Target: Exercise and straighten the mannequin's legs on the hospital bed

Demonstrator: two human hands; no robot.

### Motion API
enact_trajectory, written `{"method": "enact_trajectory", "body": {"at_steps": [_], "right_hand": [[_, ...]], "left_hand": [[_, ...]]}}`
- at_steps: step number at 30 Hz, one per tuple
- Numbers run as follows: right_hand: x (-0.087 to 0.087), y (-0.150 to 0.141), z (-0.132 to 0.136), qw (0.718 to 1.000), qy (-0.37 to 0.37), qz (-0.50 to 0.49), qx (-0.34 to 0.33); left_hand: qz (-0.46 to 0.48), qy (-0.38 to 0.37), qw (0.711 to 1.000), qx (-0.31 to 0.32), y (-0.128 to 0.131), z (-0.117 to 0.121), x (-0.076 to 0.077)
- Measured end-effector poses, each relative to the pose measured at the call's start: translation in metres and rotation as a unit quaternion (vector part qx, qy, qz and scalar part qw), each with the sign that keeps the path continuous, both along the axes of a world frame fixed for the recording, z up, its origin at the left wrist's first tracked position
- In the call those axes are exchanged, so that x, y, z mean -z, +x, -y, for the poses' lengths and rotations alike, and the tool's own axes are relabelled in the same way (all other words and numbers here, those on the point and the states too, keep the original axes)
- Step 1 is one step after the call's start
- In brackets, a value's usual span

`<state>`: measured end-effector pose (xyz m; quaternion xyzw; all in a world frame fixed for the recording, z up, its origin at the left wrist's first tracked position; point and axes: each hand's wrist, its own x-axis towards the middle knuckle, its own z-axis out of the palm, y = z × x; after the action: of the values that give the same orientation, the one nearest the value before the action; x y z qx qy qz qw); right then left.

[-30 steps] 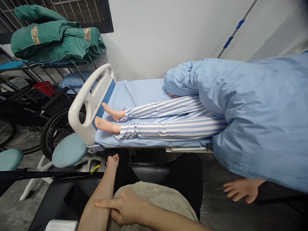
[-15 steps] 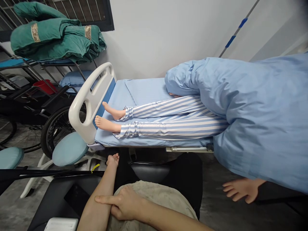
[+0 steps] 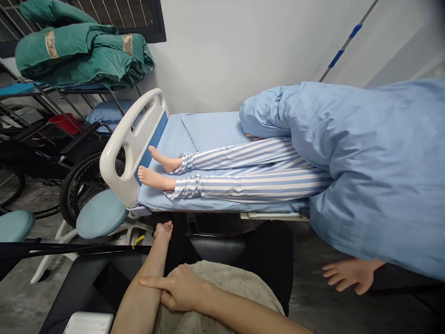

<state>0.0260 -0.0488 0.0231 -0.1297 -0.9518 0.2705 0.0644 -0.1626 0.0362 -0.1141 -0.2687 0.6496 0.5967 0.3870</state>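
Note:
My right hand [image 3: 182, 288] lies across my left forearm [image 3: 139, 287], its index finger stretched along the top and its thumb below. My left hand [image 3: 162, 230] hangs at the far end of that forearm, above a dark padded surface, and holds nothing I can see. Beyond it, a doll-like figure's bare feet [image 3: 155, 177] and striped pyjama legs [image 3: 243, 178] lie on a blue-sheeted bed [image 3: 208, 127]. A large blue quilt [image 3: 365, 153] hides the upper body. Another hand [image 3: 351, 274] in a black sleeve shows under the quilt at the right.
A white bed footboard [image 3: 120, 169] stands beside the feet. A round teal stool [image 3: 101, 214] and a wheelchair wheel [image 3: 81, 185] sit left of it. Folded green blankets [image 3: 79, 55] lie on a metal rack [image 3: 52, 90]. A beige cloth [image 3: 222, 287] covers my lap.
The whole view has drifted slightly, so the bed sits a little higher in the picture. My right hand has slid slightly up my left forearm.

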Motion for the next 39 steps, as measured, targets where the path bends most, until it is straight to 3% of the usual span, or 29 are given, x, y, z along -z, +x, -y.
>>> {"method": "enact_trajectory", "body": {"at_steps": [26,39], "right_hand": [[0.016,-0.013,-0.015,0.995,-0.088,0.048,0.014],[0.025,-0.016,-0.022,0.994,-0.099,0.031,0.026]], "left_hand": [[0.011,-0.004,1.000,-0.011,0.011,0.001,-0.012],[-0.020,-0.028,0.999,0.007,0.015,-0.002,-0.004]]}}
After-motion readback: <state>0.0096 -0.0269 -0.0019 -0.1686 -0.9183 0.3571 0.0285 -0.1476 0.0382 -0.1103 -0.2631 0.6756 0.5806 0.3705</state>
